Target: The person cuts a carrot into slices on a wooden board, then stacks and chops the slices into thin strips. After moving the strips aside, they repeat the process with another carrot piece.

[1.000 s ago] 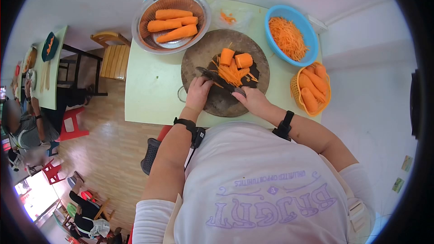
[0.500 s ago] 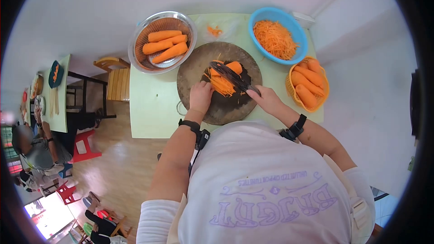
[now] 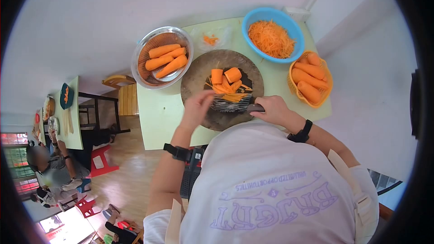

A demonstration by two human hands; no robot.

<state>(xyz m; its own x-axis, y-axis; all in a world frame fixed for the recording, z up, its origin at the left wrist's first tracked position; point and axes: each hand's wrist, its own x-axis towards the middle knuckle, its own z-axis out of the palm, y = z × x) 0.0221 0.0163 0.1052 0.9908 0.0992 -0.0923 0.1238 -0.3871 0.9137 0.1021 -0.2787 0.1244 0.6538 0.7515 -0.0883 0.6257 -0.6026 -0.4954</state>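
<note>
My right hand (image 3: 272,109) is wrapped round the dark handle of a cleaver (image 3: 228,104). The broad blade lies low and flat over the round chopping board (image 3: 194,74), with carrot strips (image 3: 230,96) on its far edge. My left hand (image 3: 197,108) is at the blade's left end, its fingers drawn together near the strips; whether they pinch anything is too small to tell. Just beyond the blade are cut carrot slices (image 3: 222,86) and two thick carrot chunks (image 3: 233,74).
A steel colander (image 3: 139,70) with whole carrots stands at the back left. A blue bowl (image 3: 300,40) of shredded carrot and a yellow basket (image 3: 330,85) of carrots are on the right. A plastic bag (image 3: 222,40) holds scraps. Another person (image 3: 63,162) sits far left.
The cleaver has turned from a steep slant to lying broadside, nearer my body. My left hand has lifted off the strips slightly, and the chunks and slices now show. The view has shifted.
</note>
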